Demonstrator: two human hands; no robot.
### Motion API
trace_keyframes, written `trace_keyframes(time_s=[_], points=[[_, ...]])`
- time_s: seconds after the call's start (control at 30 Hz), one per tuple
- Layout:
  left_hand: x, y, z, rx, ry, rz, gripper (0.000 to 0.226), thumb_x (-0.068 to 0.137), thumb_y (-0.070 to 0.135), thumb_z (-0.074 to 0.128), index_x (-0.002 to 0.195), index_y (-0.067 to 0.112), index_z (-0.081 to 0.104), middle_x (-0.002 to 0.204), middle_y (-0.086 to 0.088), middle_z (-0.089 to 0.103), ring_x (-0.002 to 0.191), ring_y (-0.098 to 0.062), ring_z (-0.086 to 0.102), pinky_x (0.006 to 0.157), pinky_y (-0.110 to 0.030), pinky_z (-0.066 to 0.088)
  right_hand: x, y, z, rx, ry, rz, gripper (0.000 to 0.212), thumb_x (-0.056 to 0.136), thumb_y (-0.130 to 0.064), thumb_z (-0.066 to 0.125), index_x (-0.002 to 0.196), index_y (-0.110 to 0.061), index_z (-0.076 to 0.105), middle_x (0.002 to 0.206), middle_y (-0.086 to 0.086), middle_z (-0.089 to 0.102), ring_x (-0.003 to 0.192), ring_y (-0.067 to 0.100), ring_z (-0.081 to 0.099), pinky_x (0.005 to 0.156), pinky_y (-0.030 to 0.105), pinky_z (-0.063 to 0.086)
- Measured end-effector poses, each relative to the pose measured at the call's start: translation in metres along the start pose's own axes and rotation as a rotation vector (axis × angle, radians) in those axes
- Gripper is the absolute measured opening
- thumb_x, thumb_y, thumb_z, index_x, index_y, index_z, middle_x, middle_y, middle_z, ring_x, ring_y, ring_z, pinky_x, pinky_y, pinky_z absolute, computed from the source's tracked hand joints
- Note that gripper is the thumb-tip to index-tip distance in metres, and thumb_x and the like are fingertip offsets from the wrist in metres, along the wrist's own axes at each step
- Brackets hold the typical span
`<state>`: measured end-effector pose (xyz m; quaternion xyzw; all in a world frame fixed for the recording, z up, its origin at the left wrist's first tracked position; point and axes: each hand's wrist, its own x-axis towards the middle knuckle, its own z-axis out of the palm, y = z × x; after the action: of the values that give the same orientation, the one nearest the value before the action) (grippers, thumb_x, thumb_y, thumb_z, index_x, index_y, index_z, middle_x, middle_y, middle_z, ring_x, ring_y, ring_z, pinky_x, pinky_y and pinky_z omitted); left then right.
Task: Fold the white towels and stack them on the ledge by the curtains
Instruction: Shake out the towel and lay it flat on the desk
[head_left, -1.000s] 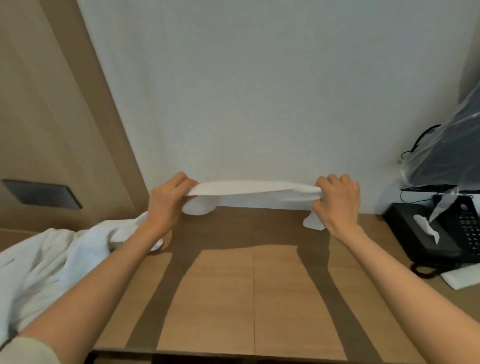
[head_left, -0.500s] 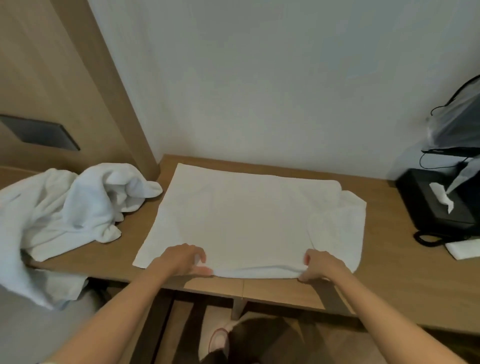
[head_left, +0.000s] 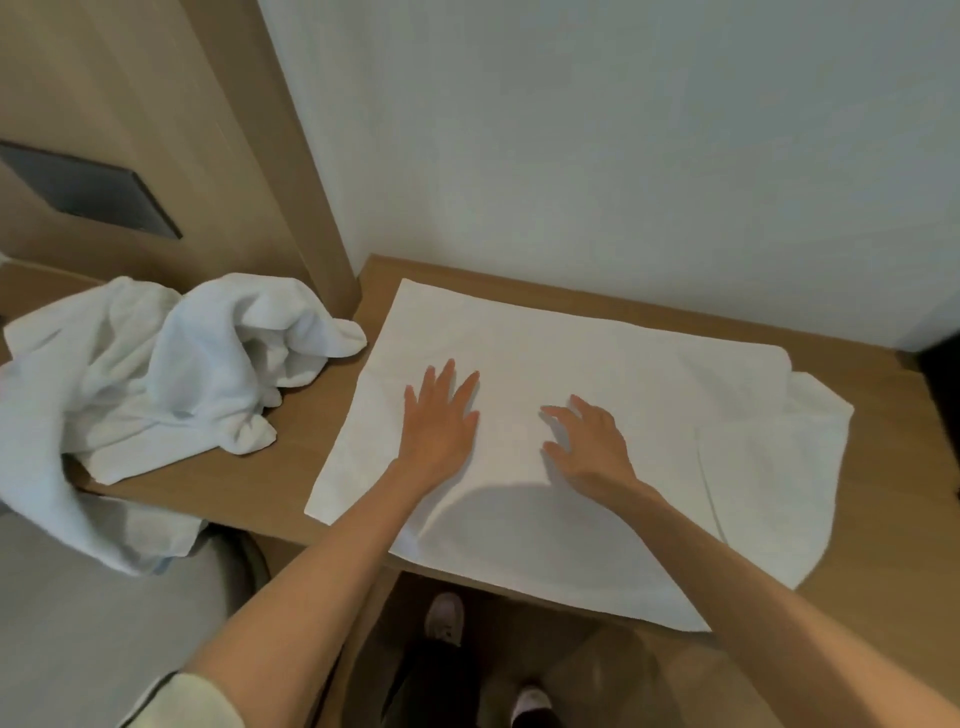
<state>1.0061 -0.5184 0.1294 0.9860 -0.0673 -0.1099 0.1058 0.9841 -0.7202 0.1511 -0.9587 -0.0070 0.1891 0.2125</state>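
Now we smooth the flat white rectangular towel (head_left: 597, 364), spread on the light wooden bench (head_left: 260, 467): left hand (head_left: 441, 415) pressed flat, fingers straight; right hand (head_left: 587, 441) resting beside it, fingers spread, gripping nothing. Next we probably must pinch an edge to fold. A crumpled white towel heap (head_left: 171, 374) lies just beside its left edge.

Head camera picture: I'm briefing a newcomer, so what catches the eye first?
A white towel lies spread out on the wooden desk, both hands on its middle: the left hand flat, the right hand with loosely bent fingers. Left of it sits a crumpled heap of white towels, partly hanging off the edge.
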Motion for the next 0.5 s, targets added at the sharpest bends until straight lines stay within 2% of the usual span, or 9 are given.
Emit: trace_keyframes(time_s=[0.1,0.17,0.27,0.37,0.43,0.5], points=[[0.038,-0.016,0.008,0.031,-0.006,-0.026,0.054,0.102,0.042,0.018,0.151,0.031,-0.003,0.159,-0.004,-0.015,0.145,-0.027,-0.016,0.115,-0.048,-0.009,0.033,-0.025,0.018,-0.034,0.028,-0.006,0.05,0.1,-0.031,0.039,0.148,-0.035,0.024,0.16,0.0,0.003,0.147,0.024,0.0,0.118,0.044,0.003],[0.053,-0.031,0.016,0.037,0.023,-0.027,0.054,0.102,0.043,0.019,0.151,0.034,-0.003,0.159,-0.004,-0.013,0.146,-0.027,-0.014,0.115,-0.048,-0.011,0.055,-0.036,0.03,-0.084,0.06,-0.01,0.052,0.101,-0.032,0.034,0.15,-0.036,0.017,0.161,0.001,-0.001,0.147,0.024,-0.003,0.117,0.047,-0.001],[0.058,-0.061,0.027,-0.021,0.09,-0.031,0.052,0.1,0.048,0.018,0.149,0.042,0.003,0.16,0.002,-0.009,0.147,-0.022,-0.011,0.116,-0.044,-0.012,0.087,-0.04,0.043,-0.139,0.096,0.03,0.051,0.102,-0.039,0.026,0.15,-0.038,0.008,0.16,-0.001,-0.007,0.147,0.023,-0.01,0.117,0.05,-0.006],[0.058,-0.075,0.031,-0.038,0.172,-0.079,0.053,0.098,0.049,0.02,0.149,0.042,0.009,0.16,0.001,-0.005,0.147,-0.022,-0.007,0.116,-0.037,-0.012,0.11,-0.038,0.051,-0.19,0.152,0.033,0.052,0.101,-0.046,0.02,0.149,-0.042,0.002,0.16,-0.004,-0.011,0.146,0.023,-0.014,0.115,0.051,-0.012],[0.062,-0.074,0.032,-0.059,0.194,-0.14,0.053,0.099,0.046,0.022,0.15,0.04,0.011,0.16,-0.002,-0.002,0.147,-0.022,-0.005,0.115,-0.035,-0.013,0.121,-0.038,0.055,-0.231,0.195,0.004,0.052,0.1,-0.049,0.017,0.148,-0.044,-0.002,0.16,-0.005,-0.012,0.146,0.022,-0.014,0.114,0.051,-0.014],[0.07,-0.066,0.028,-0.085,0.246,-0.152,0.051,0.1,0.038,0.029,0.15,0.03,0.02,0.159,-0.009,0.01,0.146,-0.026,0.005,0.116,-0.038,-0.008,0.129,-0.04,0.058,-0.227,0.229,-0.014,0.051,0.1,-0.048,0.016,0.147,-0.045,-0.003,0.159,-0.008,-0.011,0.146,0.02,-0.014,0.115,0.049,-0.015]])
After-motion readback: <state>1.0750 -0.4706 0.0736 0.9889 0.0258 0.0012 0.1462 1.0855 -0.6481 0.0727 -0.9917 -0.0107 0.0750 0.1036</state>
